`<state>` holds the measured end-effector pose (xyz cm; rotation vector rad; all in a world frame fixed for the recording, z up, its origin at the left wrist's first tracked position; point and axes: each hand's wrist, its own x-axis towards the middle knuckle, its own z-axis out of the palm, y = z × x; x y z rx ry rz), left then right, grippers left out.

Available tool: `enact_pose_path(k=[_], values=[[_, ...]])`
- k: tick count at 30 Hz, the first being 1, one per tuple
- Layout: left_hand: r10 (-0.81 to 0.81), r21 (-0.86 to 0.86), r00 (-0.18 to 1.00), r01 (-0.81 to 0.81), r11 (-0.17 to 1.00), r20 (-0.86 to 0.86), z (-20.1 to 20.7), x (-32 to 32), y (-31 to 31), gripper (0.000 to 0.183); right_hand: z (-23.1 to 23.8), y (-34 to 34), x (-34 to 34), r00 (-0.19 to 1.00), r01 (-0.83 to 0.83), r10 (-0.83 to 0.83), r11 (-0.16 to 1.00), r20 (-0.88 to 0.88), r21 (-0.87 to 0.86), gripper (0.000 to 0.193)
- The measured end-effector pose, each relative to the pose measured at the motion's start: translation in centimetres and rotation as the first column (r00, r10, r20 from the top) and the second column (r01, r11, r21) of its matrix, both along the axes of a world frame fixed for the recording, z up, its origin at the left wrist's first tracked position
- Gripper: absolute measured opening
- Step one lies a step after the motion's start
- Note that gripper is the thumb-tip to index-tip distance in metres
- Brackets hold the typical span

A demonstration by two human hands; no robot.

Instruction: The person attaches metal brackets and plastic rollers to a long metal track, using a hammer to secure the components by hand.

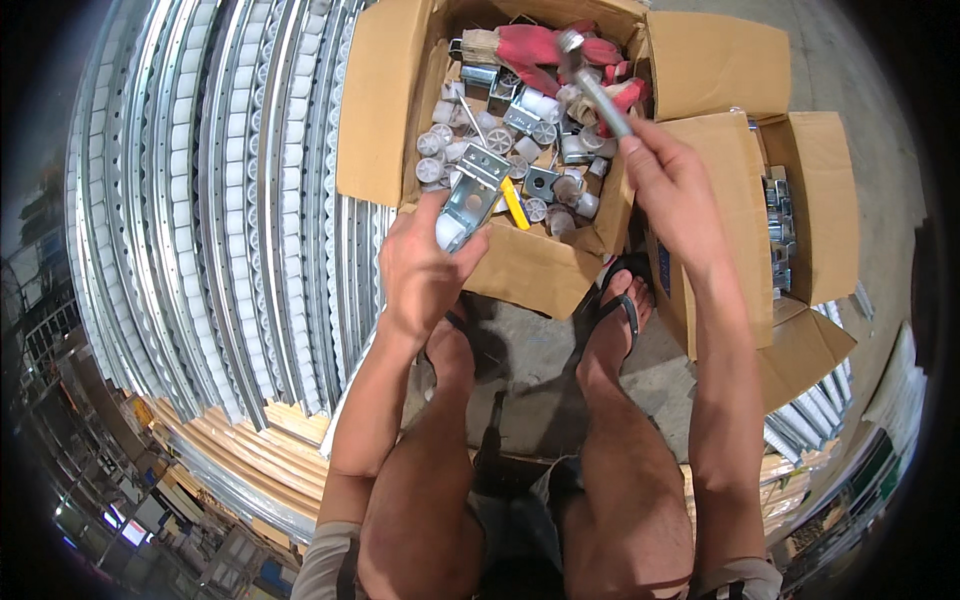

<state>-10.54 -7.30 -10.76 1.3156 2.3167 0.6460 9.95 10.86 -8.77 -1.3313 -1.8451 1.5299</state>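
Observation:
My left hand point(425, 262) is closed around a silver metal bracket point(480, 190) with holes in its plate. A white roller point(447, 232) shows at the bracket's lower end, beside my thumb. In my right hand point(672, 185) is a hammer point(600, 98), gripped by its grey handle. Its metal head, slightly blurred, is raised over the far right part of an open cardboard box point(375, 110). Loose white wheels point(500, 140) and more metal brackets point(540, 182) lie in that box. Red-and-beige work gloves point(530, 50) lie at its far side. A yellow-handled cutter point(515, 203) rests near the bracket.
Long metal roller tracks point(240, 180) with white wheels are stacked on the left. A second cardboard box point(815, 200) on the right holds metal parts point(779, 235). My sandalled feet point(618, 305) stand on the concrete floor by the near box flap point(535, 275).

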Motion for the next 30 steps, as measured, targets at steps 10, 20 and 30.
enact_pose_path(k=[10, 20, 30], values=[[-0.026, -0.002, 0.999, 0.026, 1.000, -0.031, 0.7, 0.9, 0.0, 0.051, -0.9, -0.8, -6.9, 0.990, -0.110, 0.048, 0.855, -0.135, -0.506, 0.071], [-0.030, -0.022, 1.000, 0.030, 0.999, 0.001, 0.5, 1.3, -0.4, 0.055, -1.0, -1.5, -8.2, 0.950, -0.299, 0.224, 0.847, -0.216, -0.440, 0.057], [-0.054, -0.039, 0.999, 0.054, 0.998, 0.008, 0.0, 1.4, -0.4, 0.061, -0.4, -1.5, -7.5, 0.945, -0.320, 0.260, 0.862, -0.198, -0.393, 0.061]])
